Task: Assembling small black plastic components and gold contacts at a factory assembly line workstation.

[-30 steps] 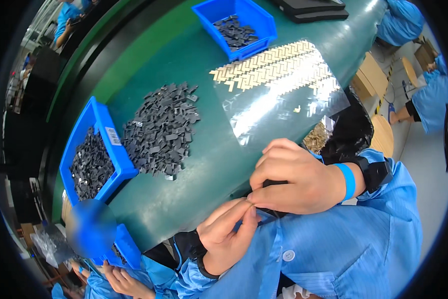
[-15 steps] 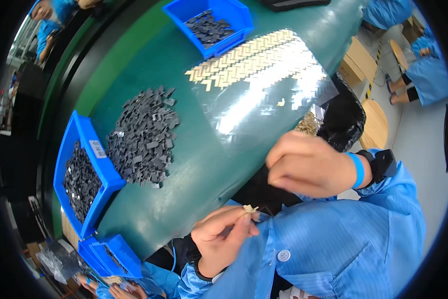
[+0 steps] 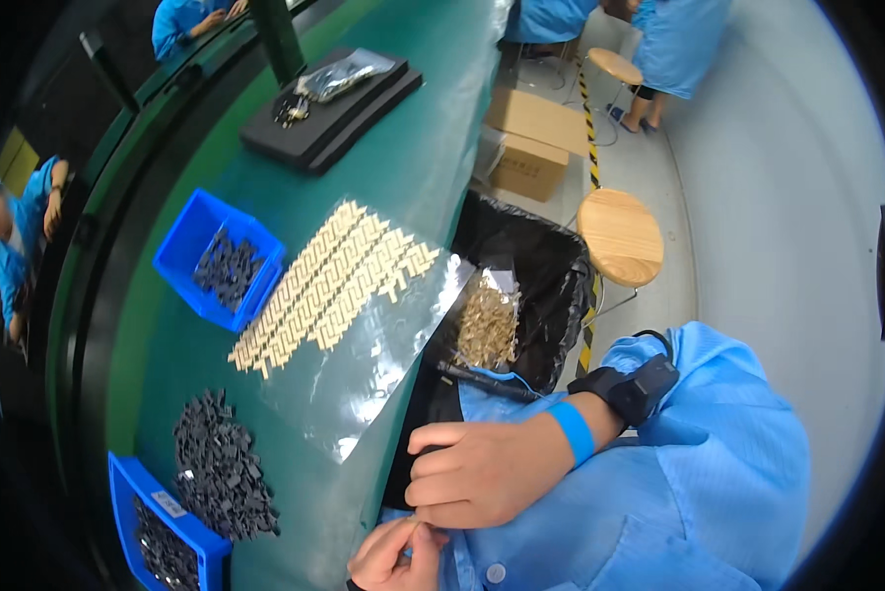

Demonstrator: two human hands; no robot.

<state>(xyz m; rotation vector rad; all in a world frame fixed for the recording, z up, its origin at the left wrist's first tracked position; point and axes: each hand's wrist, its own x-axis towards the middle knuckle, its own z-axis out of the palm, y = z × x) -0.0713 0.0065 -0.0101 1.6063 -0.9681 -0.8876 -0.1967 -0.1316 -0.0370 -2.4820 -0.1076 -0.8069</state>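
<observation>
My left hand (image 3: 395, 558) is pinched shut near the lower edge, in front of my blue coat. Its fingertips meet those of my right hand (image 3: 477, 481), which is closed just above it, palm down. The small cream-coloured piece seen earlier in the left fingertips is almost wholly hidden between the hands now. What the right fingers grip cannot be made out. Beyond my hands, cream-coloured pieces (image 3: 329, 281) lie in slanting rows on a clear plastic sheet (image 3: 349, 424), on the green tabletop (image 3: 309, 527).
Dark grey pieces form a pile (image 3: 224, 468) beside a blue bin (image 3: 211, 542); another blue bin (image 3: 181, 251) stands farther off. Black foam pads (image 3: 309, 148) carry a bag. Right of the table are a black-lined bin (image 3: 551, 325) with tan scraps, a stool (image 3: 620, 236) and a carton (image 3: 531, 163).
My view has swung right and along the table. My right hand has come down to my left, and their fingertips now meet, covering the cream-coloured piece.
</observation>
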